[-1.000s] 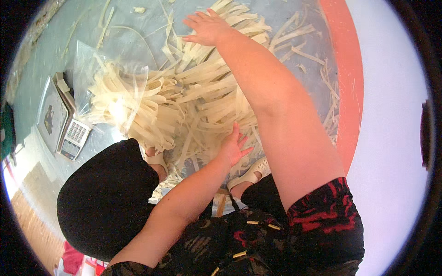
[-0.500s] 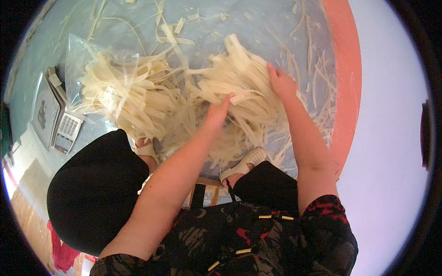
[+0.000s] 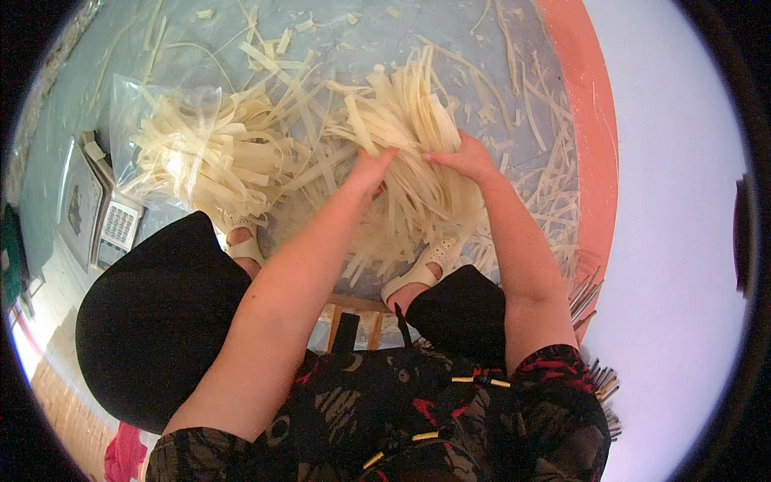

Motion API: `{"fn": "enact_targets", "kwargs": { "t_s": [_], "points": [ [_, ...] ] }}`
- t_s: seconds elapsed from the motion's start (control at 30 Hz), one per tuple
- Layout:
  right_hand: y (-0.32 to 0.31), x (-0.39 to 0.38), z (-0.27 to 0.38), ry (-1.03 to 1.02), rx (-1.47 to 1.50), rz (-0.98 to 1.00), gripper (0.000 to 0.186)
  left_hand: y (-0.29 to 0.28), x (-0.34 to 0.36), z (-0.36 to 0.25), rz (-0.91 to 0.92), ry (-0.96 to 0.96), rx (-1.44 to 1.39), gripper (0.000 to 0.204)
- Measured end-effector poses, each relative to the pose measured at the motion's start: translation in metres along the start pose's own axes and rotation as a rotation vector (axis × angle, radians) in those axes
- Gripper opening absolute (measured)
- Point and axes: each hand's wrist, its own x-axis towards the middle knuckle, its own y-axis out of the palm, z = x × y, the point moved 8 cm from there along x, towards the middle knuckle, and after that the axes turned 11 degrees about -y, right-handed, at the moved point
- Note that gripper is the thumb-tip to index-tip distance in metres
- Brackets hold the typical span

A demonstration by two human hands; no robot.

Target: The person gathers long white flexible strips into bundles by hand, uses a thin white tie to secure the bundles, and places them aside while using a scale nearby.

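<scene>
A loose bundle of pale yellow flat strips (image 3: 401, 120) lies in front of me, its far ends fanned out. My left hand (image 3: 372, 170) is closed on the bundle's left side, thumb on top and the other fingers mostly hidden. From the right, my right hand (image 3: 472, 159) grips the same bundle, its thumb laid across the strips and its fingers out of sight behind them. The thumbs point toward each other with strips between them. To the left, a second heap of similar strips (image 3: 229, 153) sits partly inside a clear plastic bag (image 3: 128, 108).
A scale with a keypad (image 3: 120, 222) stands at the left, beside the bag. Loose strips and scraps litter the grey floor (image 3: 321, 48). An orange band (image 3: 590, 120) runs along the white wall (image 3: 675, 161) at right. Thin sticks (image 3: 604, 381) show beside my right sleeve.
My right hand has moved left and nearer to me, closing in toward the left hand. My left hand has shifted slightly left. The strips between them are gathered more tightly.
</scene>
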Motion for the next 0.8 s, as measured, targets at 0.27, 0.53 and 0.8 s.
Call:
{"fn": "enact_targets", "kwargs": {
  "t_s": [0.27, 0.53, 0.8],
  "points": [
    [-0.083, -0.038, 0.005, -0.02, 0.081, -0.114, 0.066, -0.027, -0.041, -0.011, -0.009, 0.074, -0.097, 0.089],
    [-0.204, -0.161, 0.126, -0.238, 0.274, -0.263, 0.058, 0.025, -0.182, -0.11, -0.315, 0.73, 0.154, 0.101],
    [-0.084, -0.235, 0.224, -0.421, 0.79, -0.136, 0.064, 0.109, -0.314, -0.132, 0.612, 0.576, 0.044, 0.099]
  ]
}}
